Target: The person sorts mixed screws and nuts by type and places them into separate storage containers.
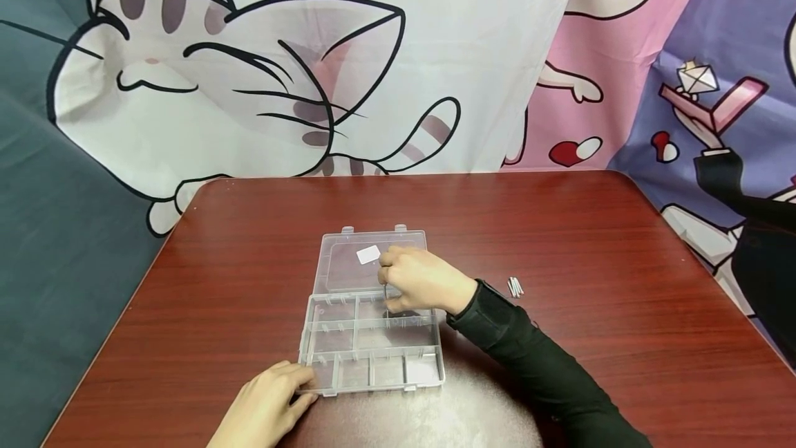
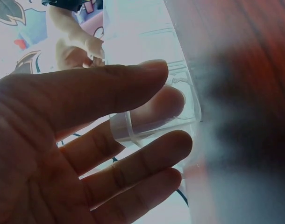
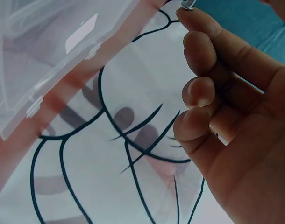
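Note:
A clear plastic compartment box (image 1: 332, 341) lies on the table with its lid (image 1: 338, 265) folded back, away from the person. My left hand (image 1: 267, 399) holds the near left corner. In the left wrist view, the thumb and index finger (image 2: 168, 105) pinch the box wall, and the other fingers extend below it. Over the far right compartment, my right hand (image 1: 419, 278) pinches a small silver screw (image 3: 189, 4). Its thread shows at the top edge of the right wrist view, and its lower end is out of frame there. The other right fingers are curled in.
Several thin silver pieces (image 1: 515, 287) lie side by side on the brown table (image 1: 560, 240), right of the box. A small white label (image 1: 368, 254) is on the lid. A cartoon-printed cloth (image 1: 485, 54) hangs behind the table's far edge.

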`<state>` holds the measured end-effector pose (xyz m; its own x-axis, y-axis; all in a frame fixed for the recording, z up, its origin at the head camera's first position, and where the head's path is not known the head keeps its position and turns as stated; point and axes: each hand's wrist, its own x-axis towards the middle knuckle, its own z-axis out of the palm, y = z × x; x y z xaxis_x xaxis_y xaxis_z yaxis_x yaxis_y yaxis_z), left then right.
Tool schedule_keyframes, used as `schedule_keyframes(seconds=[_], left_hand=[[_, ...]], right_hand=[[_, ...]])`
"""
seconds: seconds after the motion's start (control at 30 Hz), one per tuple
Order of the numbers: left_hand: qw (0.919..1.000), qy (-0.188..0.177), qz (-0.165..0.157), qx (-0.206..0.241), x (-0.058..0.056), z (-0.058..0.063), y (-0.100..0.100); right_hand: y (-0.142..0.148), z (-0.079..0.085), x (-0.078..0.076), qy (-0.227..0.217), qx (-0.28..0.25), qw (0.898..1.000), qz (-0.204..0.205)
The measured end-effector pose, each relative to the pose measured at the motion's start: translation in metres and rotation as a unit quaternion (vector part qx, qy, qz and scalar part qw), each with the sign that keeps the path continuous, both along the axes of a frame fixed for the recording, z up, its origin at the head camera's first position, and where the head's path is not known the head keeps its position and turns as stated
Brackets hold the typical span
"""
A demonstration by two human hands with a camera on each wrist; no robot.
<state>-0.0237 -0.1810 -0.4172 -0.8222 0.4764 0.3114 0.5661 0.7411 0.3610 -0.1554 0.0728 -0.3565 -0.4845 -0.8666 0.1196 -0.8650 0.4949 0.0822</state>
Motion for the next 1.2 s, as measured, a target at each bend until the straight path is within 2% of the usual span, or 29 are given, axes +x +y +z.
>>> schedule_keyframes(seconds=[0.4, 0.63, 1.2], left_hand=[[1.0, 0.005, -0.004, 0.002, -0.0004, 0.0004, -0.0003], [1.0, 0.001, -0.004, 0.001, -0.0008, -0.001, -0.0008], [0.9999, 0.006, -0.008, 0.001, -0.002, -0.0021, -0.0011]], right_hand=[[-0.0078, -0.0042, 0.003, 0.009, 0.013, 1.0, 0.002], [-0.0066, -0.0027, 0.0025, 0.0, 0.008, 1.0, -0.016], [0.001, -0.0025, 0.0, -0.001, 0.003, 1.0, -0.022]])
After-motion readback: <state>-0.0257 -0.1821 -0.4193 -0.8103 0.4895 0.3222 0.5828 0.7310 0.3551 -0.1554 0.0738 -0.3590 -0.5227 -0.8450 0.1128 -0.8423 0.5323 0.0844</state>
